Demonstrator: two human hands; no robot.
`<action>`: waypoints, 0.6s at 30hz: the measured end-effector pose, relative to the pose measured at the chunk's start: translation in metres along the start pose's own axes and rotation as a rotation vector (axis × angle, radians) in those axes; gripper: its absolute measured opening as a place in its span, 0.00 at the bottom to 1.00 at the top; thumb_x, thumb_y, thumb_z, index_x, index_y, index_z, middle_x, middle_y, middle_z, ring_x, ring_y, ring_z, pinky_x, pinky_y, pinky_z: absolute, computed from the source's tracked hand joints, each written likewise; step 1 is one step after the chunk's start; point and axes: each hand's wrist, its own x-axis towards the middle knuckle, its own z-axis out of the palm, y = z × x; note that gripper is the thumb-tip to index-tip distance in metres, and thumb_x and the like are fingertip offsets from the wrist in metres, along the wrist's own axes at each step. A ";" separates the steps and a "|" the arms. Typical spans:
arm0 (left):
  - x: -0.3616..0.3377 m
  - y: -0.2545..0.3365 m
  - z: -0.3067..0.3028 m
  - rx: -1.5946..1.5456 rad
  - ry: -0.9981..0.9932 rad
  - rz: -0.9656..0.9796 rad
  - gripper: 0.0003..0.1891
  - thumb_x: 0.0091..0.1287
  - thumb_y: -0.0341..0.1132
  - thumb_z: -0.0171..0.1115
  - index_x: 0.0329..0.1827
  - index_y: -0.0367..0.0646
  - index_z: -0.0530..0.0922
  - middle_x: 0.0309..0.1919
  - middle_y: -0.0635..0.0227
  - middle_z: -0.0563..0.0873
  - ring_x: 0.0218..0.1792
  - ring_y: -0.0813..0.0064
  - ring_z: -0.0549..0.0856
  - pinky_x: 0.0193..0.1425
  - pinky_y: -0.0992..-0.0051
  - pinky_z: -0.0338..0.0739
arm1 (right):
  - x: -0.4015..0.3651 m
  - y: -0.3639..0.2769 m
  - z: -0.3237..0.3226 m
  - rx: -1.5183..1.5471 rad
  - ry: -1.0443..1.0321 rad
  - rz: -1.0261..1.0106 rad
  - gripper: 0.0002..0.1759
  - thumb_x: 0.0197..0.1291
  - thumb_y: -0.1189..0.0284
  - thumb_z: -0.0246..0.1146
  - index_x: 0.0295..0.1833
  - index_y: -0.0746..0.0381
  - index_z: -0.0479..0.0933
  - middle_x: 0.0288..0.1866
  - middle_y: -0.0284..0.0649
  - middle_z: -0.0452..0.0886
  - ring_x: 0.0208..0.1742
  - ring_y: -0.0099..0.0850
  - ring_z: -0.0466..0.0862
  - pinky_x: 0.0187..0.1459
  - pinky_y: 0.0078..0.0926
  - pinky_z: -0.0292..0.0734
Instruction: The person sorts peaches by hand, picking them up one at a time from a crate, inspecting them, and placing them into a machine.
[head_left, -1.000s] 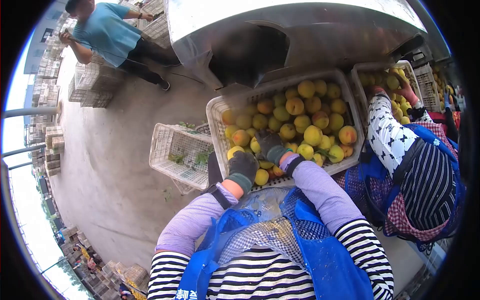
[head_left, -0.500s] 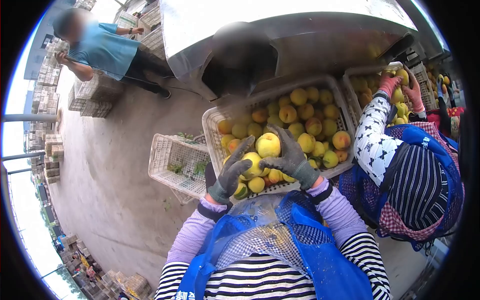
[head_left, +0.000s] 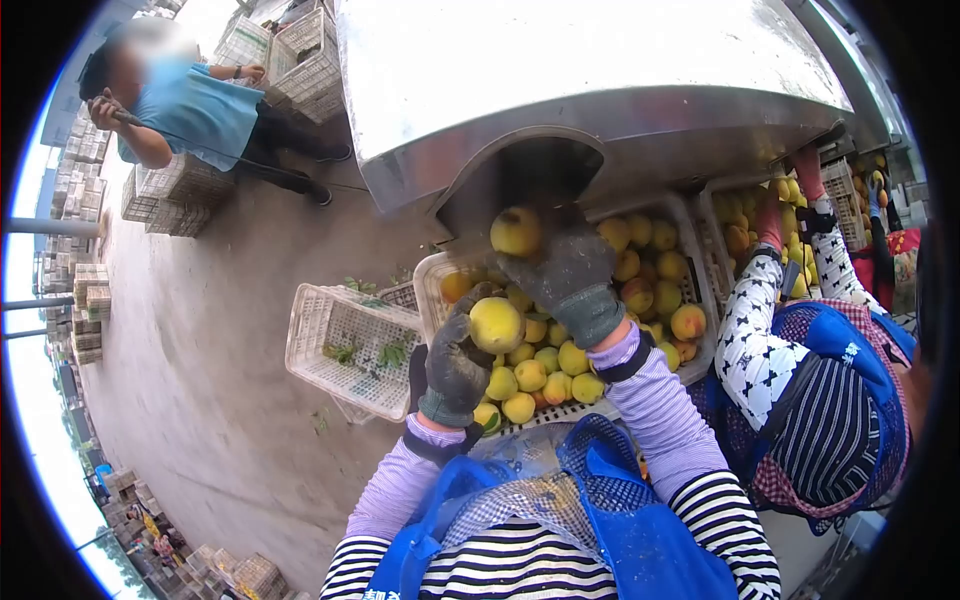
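Fruit-packing yard, stacked crates [head_left: 165,190], sorting machine [head_left: 590,90]

Gloved left hand [head_left: 457,360] and right hand [head_left: 568,272], each gripping a peach, over the fruit crate [head_left: 432,270]

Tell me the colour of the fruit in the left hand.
Yellow fruit, clearest in the head view.

The person wears dark grey knit gloves [head_left: 460,372] on the left hand [head_left: 455,360] and right hand [head_left: 572,272]. Above these come black wrist bands [head_left: 628,362], lilac ribbed sleeve covers [head_left: 655,405], a black-and-white striped shirt [head_left: 520,555] and a blue apron [head_left: 650,525].
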 end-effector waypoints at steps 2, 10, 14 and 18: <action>0.005 0.004 0.000 0.020 0.033 0.001 0.27 0.72 0.36 0.52 0.73 0.34 0.67 0.67 0.52 0.75 0.67 0.59 0.77 0.72 0.62 0.73 | 0.032 0.017 0.036 -0.050 -0.057 0.029 0.38 0.47 0.49 0.78 0.58 0.61 0.78 0.47 0.48 0.83 0.43 0.47 0.85 0.43 0.42 0.82; 0.000 0.006 0.009 -0.103 0.021 -0.062 0.28 0.78 0.48 0.54 0.71 0.35 0.67 0.65 0.51 0.76 0.67 0.55 0.77 0.71 0.59 0.77 | 0.000 -0.003 -0.027 0.306 -0.162 0.083 0.52 0.44 0.41 0.77 0.67 0.63 0.72 0.59 0.53 0.80 0.59 0.50 0.82 0.56 0.49 0.78; -0.009 -0.008 0.027 -0.090 -0.097 -0.012 0.26 0.81 0.47 0.47 0.72 0.35 0.67 0.66 0.52 0.76 0.67 0.57 0.77 0.70 0.63 0.77 | -0.074 -0.030 -0.038 0.154 -0.243 0.088 0.53 0.40 0.45 0.79 0.70 0.61 0.72 0.64 0.55 0.75 0.63 0.53 0.77 0.61 0.49 0.75; -0.013 -0.018 0.038 0.193 -0.089 0.086 0.26 0.80 0.45 0.49 0.73 0.35 0.66 0.66 0.54 0.76 0.66 0.60 0.78 0.70 0.64 0.75 | -0.088 -0.024 -0.038 0.075 -0.169 -0.008 0.51 0.38 0.51 0.80 0.70 0.59 0.73 0.61 0.52 0.76 0.62 0.51 0.77 0.64 0.48 0.73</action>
